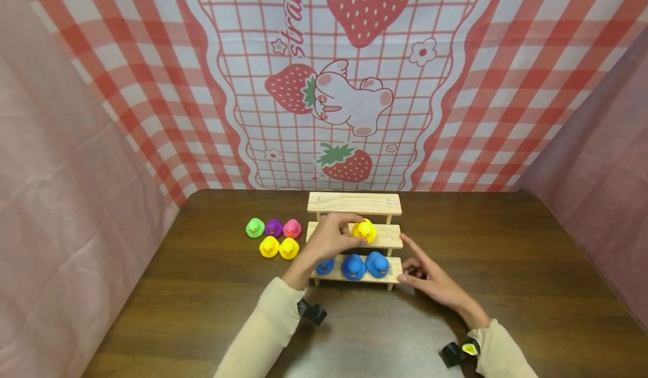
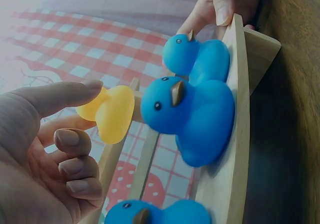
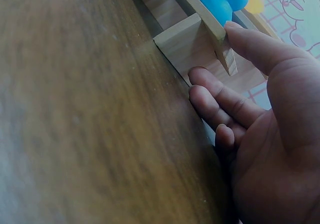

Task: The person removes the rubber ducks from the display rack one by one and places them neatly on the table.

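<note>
A three-step wooden rack (image 1: 354, 205) stands on the table. My left hand (image 1: 328, 237) pinches a yellow rubber duck (image 1: 364, 231) between thumb and fingers at the middle step; in the left wrist view this duck (image 2: 115, 114) is behind the blue ones. Whether it touches the step I cannot tell. Three blue rubber ducks (image 1: 353, 267) sit along the lowest step, the leftmost partly hidden by my left wrist. At the rack's right end is my right hand (image 1: 432, 277), its thumb touching the lowest step's end and its index finger stretched toward the middle step's end.
Left of the rack, a green duck (image 1: 255, 228), a purple duck (image 1: 274, 228) and a pink duck (image 1: 292, 229) form a row. Two more yellow ducks (image 1: 269, 247) sit in front of them. A checked strawberry cloth (image 1: 243, 85) hangs behind the brown table (image 1: 202, 310).
</note>
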`<state>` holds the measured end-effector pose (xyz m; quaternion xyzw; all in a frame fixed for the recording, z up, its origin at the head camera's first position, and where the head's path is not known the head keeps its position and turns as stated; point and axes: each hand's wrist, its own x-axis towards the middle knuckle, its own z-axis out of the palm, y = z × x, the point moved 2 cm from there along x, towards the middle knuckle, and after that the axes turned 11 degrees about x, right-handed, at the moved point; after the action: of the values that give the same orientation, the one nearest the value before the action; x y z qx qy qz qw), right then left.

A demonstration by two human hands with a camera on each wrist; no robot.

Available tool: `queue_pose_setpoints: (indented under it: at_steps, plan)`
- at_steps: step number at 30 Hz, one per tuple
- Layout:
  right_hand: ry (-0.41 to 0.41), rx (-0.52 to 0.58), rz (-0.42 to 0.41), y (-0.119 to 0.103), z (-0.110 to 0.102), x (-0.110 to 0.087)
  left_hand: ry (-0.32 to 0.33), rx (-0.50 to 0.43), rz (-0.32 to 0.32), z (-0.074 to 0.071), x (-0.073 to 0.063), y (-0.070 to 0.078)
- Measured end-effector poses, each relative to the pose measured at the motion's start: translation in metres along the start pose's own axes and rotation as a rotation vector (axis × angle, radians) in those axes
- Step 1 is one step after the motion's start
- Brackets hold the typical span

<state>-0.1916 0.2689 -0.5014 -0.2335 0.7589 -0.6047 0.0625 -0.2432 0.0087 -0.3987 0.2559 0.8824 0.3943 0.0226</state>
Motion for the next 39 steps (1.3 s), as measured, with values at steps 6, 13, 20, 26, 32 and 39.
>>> queue_pose_setpoints:
  at_steps: [6, 13, 20, 26, 32, 39]
  plan:
    - [-0.004, 0.002, -0.005, 0.000, -0.001, 0.000, 0.021, -0.008, 0.012, -0.011, -0.007, -0.003]
    - [-0.004, 0.005, -0.011, 0.001, -0.002, 0.000, 0.070, -0.009, -0.014, -0.023, -0.016, -0.012]
    - [-0.002, 0.004, -0.013, 0.000, -0.002, 0.001, 0.102, -0.016, -0.043, -0.039, -0.028, -0.020]
    - [-0.007, 0.006, -0.031, 0.001, -0.002, 0.000, 0.136, -0.016, -0.061, -0.052, -0.038, -0.029]
    - [-0.006, 0.009, -0.028, 0.001, -0.002, 0.000, 0.155, -0.022, -0.094, -0.063, -0.048, -0.040]
    - [-0.013, 0.017, -0.033, 0.002, -0.001, 0.000, 0.181, -0.028, -0.135, -0.076, -0.061, -0.056]
